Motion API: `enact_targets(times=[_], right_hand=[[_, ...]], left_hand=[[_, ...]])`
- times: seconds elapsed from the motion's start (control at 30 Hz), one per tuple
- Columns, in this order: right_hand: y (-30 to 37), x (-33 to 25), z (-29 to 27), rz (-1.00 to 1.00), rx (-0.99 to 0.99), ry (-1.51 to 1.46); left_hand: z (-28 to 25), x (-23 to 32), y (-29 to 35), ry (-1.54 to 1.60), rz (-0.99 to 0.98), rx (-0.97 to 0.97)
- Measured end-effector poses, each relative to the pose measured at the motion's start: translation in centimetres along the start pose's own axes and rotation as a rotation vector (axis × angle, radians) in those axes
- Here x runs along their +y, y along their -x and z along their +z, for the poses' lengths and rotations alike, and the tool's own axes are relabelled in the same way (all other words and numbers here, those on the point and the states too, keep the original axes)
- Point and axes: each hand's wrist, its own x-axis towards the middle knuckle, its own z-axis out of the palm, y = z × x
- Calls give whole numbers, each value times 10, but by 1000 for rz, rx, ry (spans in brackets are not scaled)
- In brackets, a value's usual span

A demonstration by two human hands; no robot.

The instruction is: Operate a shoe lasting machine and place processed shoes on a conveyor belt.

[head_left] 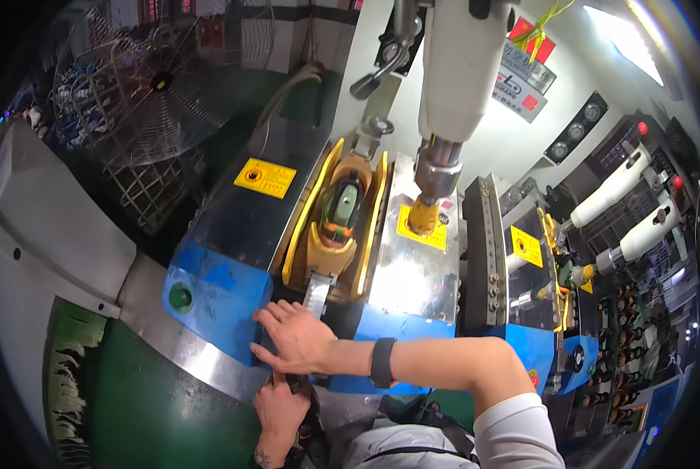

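Note:
A dark shoe (341, 205) with a grey-green top and orange trim sits toe-away in the press, between two yellow side pads (380, 227). A yellow block (330, 252) meets its near end, with a toothed metal slide (317, 295) in front. My right hand (297, 338), with a dark wristband, reaches across from the right; its fingers are stretched out, palm down, by the slide's near end. Just below it, my left hand (281, 408) has its fingers curled against something dark, mostly hidden. Beside that hand is a dark object (311, 430) I cannot make out.
A white press arm (461, 74) with a yellow tip hangs right of the shoe. Blue machine fronts (217, 293) flank the slide. More press arms (639, 234) and a rack of shoes (627, 344) stand to the right. A large fan (162, 86) is at far left.

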Motion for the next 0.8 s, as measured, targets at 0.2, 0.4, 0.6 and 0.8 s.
enact_targets(times=[0.2,0.4,0.6,0.8], right_hand=[[-10,-30,-49,-74,165,-84],[-20,-14,-47,-65,275,-187],[-74,126,-103,946,664,-506],[-94,182,-46,920,826,-214]], left_hand=[[-8,5,2,70,5,-108],[-5,2,-3,96,-52,-18],[-17,10,-10,-24,-186,-347],[-16,6,-2,-31,-163,-211]])
